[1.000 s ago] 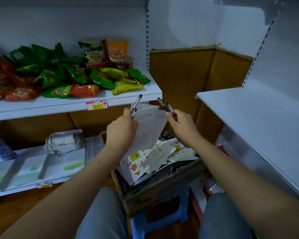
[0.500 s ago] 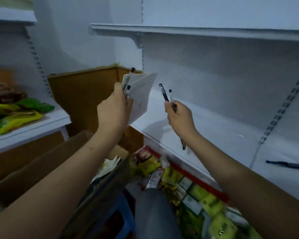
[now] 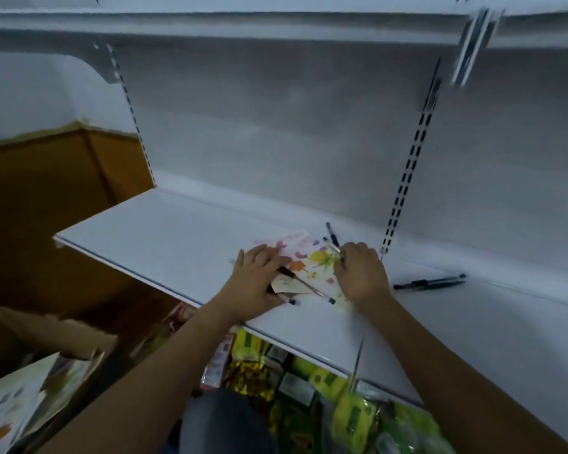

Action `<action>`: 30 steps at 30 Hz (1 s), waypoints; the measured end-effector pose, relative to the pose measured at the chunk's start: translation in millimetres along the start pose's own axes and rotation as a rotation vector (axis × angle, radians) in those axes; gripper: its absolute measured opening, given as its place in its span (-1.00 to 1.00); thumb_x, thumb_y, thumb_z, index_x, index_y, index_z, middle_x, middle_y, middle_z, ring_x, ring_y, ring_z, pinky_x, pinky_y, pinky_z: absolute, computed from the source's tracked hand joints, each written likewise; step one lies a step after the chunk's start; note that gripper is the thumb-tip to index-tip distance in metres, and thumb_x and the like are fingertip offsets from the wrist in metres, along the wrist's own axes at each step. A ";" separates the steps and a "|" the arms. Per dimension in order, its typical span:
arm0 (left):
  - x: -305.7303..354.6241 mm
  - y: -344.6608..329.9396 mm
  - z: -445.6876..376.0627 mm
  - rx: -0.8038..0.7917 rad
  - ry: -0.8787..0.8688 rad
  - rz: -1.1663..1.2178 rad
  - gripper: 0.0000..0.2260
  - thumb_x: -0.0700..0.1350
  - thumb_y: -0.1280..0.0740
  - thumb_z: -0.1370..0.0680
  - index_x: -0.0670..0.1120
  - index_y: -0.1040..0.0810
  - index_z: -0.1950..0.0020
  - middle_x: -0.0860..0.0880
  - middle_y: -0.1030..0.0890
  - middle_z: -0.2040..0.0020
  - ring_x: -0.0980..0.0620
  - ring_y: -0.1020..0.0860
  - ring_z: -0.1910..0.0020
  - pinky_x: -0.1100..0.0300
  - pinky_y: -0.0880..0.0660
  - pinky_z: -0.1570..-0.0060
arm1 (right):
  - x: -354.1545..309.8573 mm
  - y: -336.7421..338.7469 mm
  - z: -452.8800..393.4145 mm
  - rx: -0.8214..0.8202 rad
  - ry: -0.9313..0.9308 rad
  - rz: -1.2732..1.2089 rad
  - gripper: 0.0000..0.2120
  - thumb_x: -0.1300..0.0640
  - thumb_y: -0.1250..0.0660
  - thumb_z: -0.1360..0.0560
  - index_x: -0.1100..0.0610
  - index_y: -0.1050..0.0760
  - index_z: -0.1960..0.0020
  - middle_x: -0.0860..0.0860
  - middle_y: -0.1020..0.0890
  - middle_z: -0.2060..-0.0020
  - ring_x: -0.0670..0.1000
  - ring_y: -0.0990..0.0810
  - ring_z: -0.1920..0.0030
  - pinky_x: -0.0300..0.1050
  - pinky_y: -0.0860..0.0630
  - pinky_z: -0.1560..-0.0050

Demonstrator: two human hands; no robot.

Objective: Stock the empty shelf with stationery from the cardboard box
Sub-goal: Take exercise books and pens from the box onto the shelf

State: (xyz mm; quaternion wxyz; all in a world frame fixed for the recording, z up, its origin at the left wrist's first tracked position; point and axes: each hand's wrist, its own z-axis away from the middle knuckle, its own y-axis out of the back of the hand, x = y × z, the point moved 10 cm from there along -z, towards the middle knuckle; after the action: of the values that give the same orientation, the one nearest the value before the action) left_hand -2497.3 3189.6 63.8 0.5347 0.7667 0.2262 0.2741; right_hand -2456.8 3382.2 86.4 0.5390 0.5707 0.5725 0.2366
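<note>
Paper and pens are what we handle here: light, thin things, the sticker sheets point(image 3: 312, 267) limp and apt to slide on the smooth white shelf point(image 3: 164, 237), the pens apt to roll. We judge it best to pinch sheets by an edge and pens at mid-barrel. Our left hand point(image 3: 259, 278) lies flat, fingers straight, pressing the sheets and a pen point(image 3: 304, 283) down. Our right hand point(image 3: 363, 273) curls round two pens point(image 3: 333, 239) beside the sheets. Another black pen point(image 3: 430, 282) lies apart to the right; the cardboard box point(image 3: 46, 329) sits low left.
</note>
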 end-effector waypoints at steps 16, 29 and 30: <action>-80.7 19.9 17.5 -0.295 0.436 0.189 -0.24 0.06 -0.42 -0.50 0.04 -0.11 -0.60 -0.10 -0.07 -0.59 -0.17 -0.06 -0.55 -0.06 -0.15 -0.48 | -37.4 -2.8 12.2 0.125 0.384 -0.035 -0.44 -0.24 -0.17 -0.46 0.16 -0.58 -0.20 0.08 -0.60 -0.07 0.16 -0.53 -0.05 0.03 -0.46 -0.02; -89.0 33.0 11.9 -0.155 0.316 0.054 -0.81 0.11 -0.32 -0.57 0.13 -0.51 -0.16 0.08 -0.45 -0.09 -0.09 -0.35 -0.15 -0.02 -0.36 -0.16 | -39.5 -13.0 9.8 0.036 0.395 -0.183 -0.92 0.20 -0.39 -0.45 0.17 -0.57 0.06 0.02 -0.55 0.24 0.09 -0.51 0.18 0.01 -0.48 0.12; -90.6 31.9 12.5 -0.197 0.311 0.053 -0.84 0.11 -0.32 -0.57 0.11 -0.49 -0.09 0.07 -0.45 -0.02 -0.09 -0.35 -0.11 -0.02 -0.38 -0.13 | -37.6 -13.2 8.5 0.001 0.383 -0.209 -0.94 0.19 -0.39 -0.45 0.16 -0.56 0.08 -0.01 -0.53 0.25 0.07 -0.50 0.17 -0.03 -0.45 0.12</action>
State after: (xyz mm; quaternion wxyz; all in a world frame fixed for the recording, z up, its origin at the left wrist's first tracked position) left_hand -2555.1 3112.5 74.3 0.5584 0.6647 0.2577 0.4241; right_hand -2463.3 3342.0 85.2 0.4419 0.4531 0.7206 0.2831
